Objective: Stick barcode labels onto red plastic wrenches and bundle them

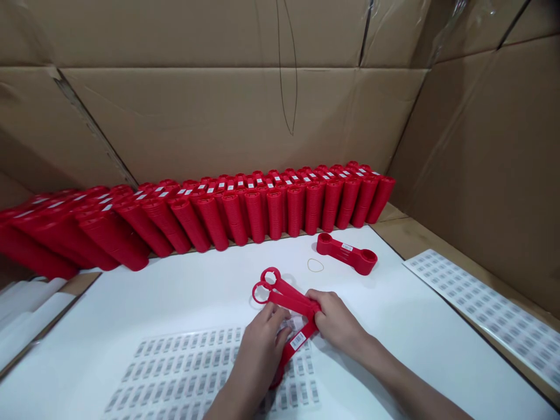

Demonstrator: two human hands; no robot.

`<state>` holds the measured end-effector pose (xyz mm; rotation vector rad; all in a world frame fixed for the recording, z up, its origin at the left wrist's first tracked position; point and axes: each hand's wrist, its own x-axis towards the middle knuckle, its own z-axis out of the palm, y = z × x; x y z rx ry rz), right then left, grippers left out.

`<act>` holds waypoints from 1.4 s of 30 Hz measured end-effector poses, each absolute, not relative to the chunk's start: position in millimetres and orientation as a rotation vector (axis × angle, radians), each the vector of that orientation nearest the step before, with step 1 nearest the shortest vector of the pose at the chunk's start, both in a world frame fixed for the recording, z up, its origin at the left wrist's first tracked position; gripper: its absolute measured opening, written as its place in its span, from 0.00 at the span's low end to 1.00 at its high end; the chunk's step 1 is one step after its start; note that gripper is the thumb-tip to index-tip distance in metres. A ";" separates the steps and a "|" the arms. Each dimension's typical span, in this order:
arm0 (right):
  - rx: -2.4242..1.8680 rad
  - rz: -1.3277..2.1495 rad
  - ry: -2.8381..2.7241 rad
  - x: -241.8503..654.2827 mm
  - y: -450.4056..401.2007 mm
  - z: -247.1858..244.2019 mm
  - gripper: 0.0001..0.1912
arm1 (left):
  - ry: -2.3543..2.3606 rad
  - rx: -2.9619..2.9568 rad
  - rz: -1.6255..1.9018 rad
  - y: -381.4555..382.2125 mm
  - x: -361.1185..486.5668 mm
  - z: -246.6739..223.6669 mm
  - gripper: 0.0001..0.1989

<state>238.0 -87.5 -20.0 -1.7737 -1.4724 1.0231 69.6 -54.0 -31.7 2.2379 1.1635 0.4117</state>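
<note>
My right hand [335, 318] is closed around the joined ends of several red plastic ring-ended strips [289, 298], which fan out to the upper left. A further red strip with a barcode label [298, 340] slants down from that grip toward my left hand [262, 338]. The fingers of my left hand are curled against these strips, and its palm side is hidden. Under the hands lies a sheet of barcode labels [175, 367]. Beyond them rests a banded-looking stack of the same red strips [345, 252] with a label on top, beside a thin rubber band [315, 265].
Long rows of upright red stacks [275, 213] line the back of the white table [210, 297]. Another label sheet [485, 315] lies at the right edge, white papers [30, 309] at the left. Cardboard walls [196, 116] enclose the back and right; a thin loop [292, 131] hangs there.
</note>
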 end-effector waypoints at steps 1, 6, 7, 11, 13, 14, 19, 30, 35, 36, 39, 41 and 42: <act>-1.778 1.027 -1.470 238.0 -87.5 -20.2 0.15 | 1.166 2.236 0.412 -54.1 70.3 -32.6 0.10; -1.799 0.999 -1.480 237.9 -86.8 -19.3 0.13 | 1.156 2.214 0.454 -56.1 71.2 -31.9 0.10; -1.803 0.997 -1.480 237.9 -86.7 -19.0 0.13 | 1.137 2.199 0.468 -55.9 69.9 -29.4 0.10; -1.822 1.005 -1.473 237.3 -86.7 -17.9 0.15 | 1.045 2.120 0.439 -49.0 59.3 -13.1 0.08; -1.813 0.997 -1.474 236.7 -87.4 -17.0 0.15 | 1.046 2.067 0.382 -44.5 53.5 -5.8 0.10; -1.809 0.993 -1.478 236.5 -87.9 -16.5 0.15 | 1.050 2.040 0.357 -42.8 51.2 -3.3 0.11; -1.829 0.973 -1.497 236.5 -88.6 -16.3 0.13 | 1.020 2.007 0.349 -43.3 47.7 0.1 0.14; -1.776 1.028 -1.470 232.3 -91.7 -11.5 0.14 | 1.059 1.521 0.548 -50.6 62.3 -0.6 0.19; -1.739 1.046 -1.466 229.8 -94.2 -11.6 0.13 | 1.097 1.405 0.569 -54.4 69.4 0.1 0.19; -1.737 1.050 -1.464 229.5 -94.4 -11.9 0.13 | 1.105 1.390 0.571 -54.9 69.7 0.4 0.19; -1.733 1.062 -1.460 228.9 -94.4 -12.1 0.13 | 1.126 1.386 0.575 -55.9 69.8 1.8 0.20; -1.727 1.066 -1.461 228.7 -94.1 -11.3 0.13 | 1.127 1.404 0.574 -56.1 69.6 3.2 0.19; -1.722 1.070 -1.464 228.6 -94.0 -10.9 0.13 | 1.128 1.413 0.573 -56.2 69.6 3.7 0.19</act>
